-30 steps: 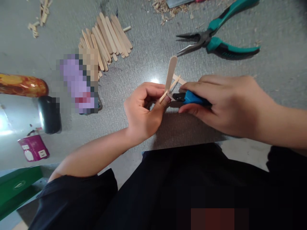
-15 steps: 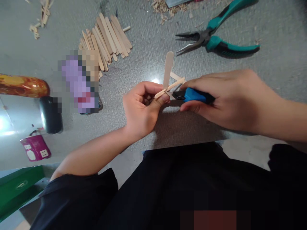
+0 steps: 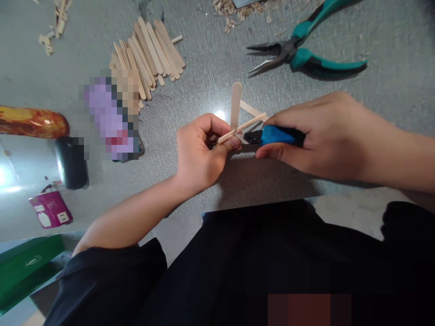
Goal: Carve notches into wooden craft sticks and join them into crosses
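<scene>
My left hand [image 3: 207, 151] pinches a small frame of joined wooden craft sticks [image 3: 236, 106] between thumb and fingers. One stick of it points up, and others cross at an angle to the right. My right hand [image 3: 319, 136] is wrapped round a blue and black utility knife [image 3: 277, 135]. The knife's short blade touches or nearly touches the sticks beside my left thumb; exact contact is hard to see. My right fingertips lie close to the right end of the frame. The left fingertips are partly hidden behind the sticks.
Long-nose pliers with teal handles [image 3: 295, 52] lie spread at the back right. A pile of craft sticks [image 3: 152, 54] lies back left, near a blurred purple item [image 3: 108, 117]. Wood shavings [image 3: 234, 16] are scattered behind. A dark rounded object [image 3: 72, 162] and a magenta packet [image 3: 50, 209] lie left.
The stick frame has tipped slightly, its upright stick now lower and straighter. Both hands hold the same things, with only small shifts.
</scene>
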The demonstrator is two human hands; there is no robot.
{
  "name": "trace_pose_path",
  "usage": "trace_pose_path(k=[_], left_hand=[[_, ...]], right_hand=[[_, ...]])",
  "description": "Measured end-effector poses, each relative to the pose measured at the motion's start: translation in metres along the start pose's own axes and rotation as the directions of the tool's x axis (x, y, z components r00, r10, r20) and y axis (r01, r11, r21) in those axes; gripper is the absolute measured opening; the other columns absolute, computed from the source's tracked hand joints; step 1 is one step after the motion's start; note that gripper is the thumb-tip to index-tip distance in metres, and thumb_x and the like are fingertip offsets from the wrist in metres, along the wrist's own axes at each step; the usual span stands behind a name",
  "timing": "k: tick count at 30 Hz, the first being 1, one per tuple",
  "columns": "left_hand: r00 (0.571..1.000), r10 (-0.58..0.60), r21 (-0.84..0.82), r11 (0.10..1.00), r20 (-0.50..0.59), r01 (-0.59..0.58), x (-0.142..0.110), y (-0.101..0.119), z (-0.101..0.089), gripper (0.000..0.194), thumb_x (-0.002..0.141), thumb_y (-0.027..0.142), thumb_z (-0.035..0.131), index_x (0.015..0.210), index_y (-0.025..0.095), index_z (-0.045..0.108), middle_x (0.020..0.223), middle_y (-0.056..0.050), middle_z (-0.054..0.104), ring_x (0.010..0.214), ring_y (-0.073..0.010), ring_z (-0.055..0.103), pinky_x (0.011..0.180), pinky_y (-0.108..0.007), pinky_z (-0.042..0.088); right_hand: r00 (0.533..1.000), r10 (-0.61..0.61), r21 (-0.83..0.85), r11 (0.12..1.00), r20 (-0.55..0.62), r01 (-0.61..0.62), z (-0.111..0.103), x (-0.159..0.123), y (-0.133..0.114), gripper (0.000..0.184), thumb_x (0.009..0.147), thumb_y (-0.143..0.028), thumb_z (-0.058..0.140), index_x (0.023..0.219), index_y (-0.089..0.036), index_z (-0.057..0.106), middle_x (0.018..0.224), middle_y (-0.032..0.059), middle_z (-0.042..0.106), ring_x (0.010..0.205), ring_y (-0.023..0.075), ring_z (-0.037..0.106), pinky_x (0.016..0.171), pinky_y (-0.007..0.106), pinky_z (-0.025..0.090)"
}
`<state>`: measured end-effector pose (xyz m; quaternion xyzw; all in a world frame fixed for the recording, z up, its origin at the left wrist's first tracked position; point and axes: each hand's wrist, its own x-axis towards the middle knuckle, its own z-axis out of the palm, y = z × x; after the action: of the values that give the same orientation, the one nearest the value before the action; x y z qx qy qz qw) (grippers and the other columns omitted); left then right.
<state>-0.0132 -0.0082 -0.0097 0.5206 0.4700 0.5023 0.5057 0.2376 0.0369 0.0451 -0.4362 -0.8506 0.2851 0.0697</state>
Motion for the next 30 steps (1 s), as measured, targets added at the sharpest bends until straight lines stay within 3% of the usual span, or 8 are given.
trace_pose_path(k=[4, 9, 15, 20, 25, 30], left_hand=[[1.000, 0.021, 0.038, 0.999, -0.005, -0.021, -0.002, -0.003, -0.001, 0.033, 0.092, 0.041, 0.108, 0.086, 0.025, 0.080, 0.078, 0.002, 0.080, 0.068, -0.0160, 0.076, 0.059, -0.030, 0.057], [0.999, 0.039, -0.049, 0.998, 0.004, -0.038, -0.001, -0.002, 0.000, 0.032, 0.090, 0.030, 0.108, 0.082, 0.024, 0.078, 0.076, 0.003, 0.082, 0.062, -0.0135, 0.075, 0.055, -0.027, 0.054], [0.996, -0.080, -0.032, 0.996, 0.040, 0.082, 0.002, 0.000, 0.000, 0.050, 0.085, 0.047, 0.111, 0.076, 0.023, 0.069, 0.075, 0.000, 0.078, 0.063, -0.0164, 0.073, 0.054, -0.032, 0.055], [0.986, -0.149, -0.041, 0.988, 0.071, 0.152, 0.005, 0.004, -0.002, 0.055, 0.082, 0.048, 0.113, 0.076, 0.023, 0.064, 0.073, 0.000, 0.073, 0.064, -0.0169, 0.072, 0.057, -0.034, 0.057], [0.968, -0.208, -0.099, 0.970, 0.143, 0.223, 0.011, 0.005, -0.007, 0.062, 0.080, 0.059, 0.114, 0.079, 0.024, 0.064, 0.073, 0.000, 0.075, 0.066, -0.0180, 0.077, 0.061, -0.034, 0.064], [0.967, -0.222, -0.156, 0.958, 0.124, 0.240, 0.016, 0.001, -0.008, 0.063, 0.080, 0.063, 0.113, 0.080, 0.023, 0.063, 0.069, 0.002, 0.071, 0.065, -0.0197, 0.081, 0.061, -0.034, 0.068]], right_hand=[[0.999, -0.027, 0.008, 1.000, -0.018, 0.027, 0.003, -0.001, 0.002, 0.063, 0.115, -0.079, 0.049, 0.084, -0.029, 0.068, 0.068, 0.0034, 0.066, 0.064, 0.0256, 0.060, 0.068, 0.042, 0.038], [1.000, -0.006, -0.009, 1.000, -0.005, 0.006, 0.008, -0.003, 0.007, 0.064, 0.113, -0.084, 0.053, 0.088, -0.029, 0.074, 0.072, 0.0040, 0.067, 0.067, 0.0263, 0.061, 0.073, 0.043, 0.038], [1.000, -0.026, 0.019, 0.999, 0.015, 0.026, 0.005, -0.004, 0.007, 0.066, 0.115, -0.085, 0.051, 0.092, -0.030, 0.081, 0.069, 0.0027, 0.064, 0.068, 0.0269, 0.063, 0.075, 0.043, 0.040], [1.000, -0.007, -0.042, 0.999, 0.020, 0.008, 0.003, -0.002, 0.006, 0.067, 0.113, -0.087, 0.054, 0.089, -0.031, 0.081, 0.068, 0.0027, 0.063, 0.068, 0.0274, 0.064, 0.074, 0.044, 0.042], [0.999, 0.002, -0.108, 0.994, 0.045, 0.003, -0.004, 0.005, 0.006, 0.073, 0.112, -0.093, 0.052, 0.079, -0.029, 0.069, 0.059, 0.0020, 0.054, 0.058, 0.0237, 0.051, 0.068, 0.043, 0.038], [0.999, 0.037, -0.234, 0.971, -0.030, -0.043, -0.009, 0.006, 0.012, 0.099, 0.094, -0.120, 0.018, 0.066, -0.030, 0.050, 0.055, 0.0042, 0.043, 0.054, 0.0222, 0.035, 0.061, 0.042, 0.023]])
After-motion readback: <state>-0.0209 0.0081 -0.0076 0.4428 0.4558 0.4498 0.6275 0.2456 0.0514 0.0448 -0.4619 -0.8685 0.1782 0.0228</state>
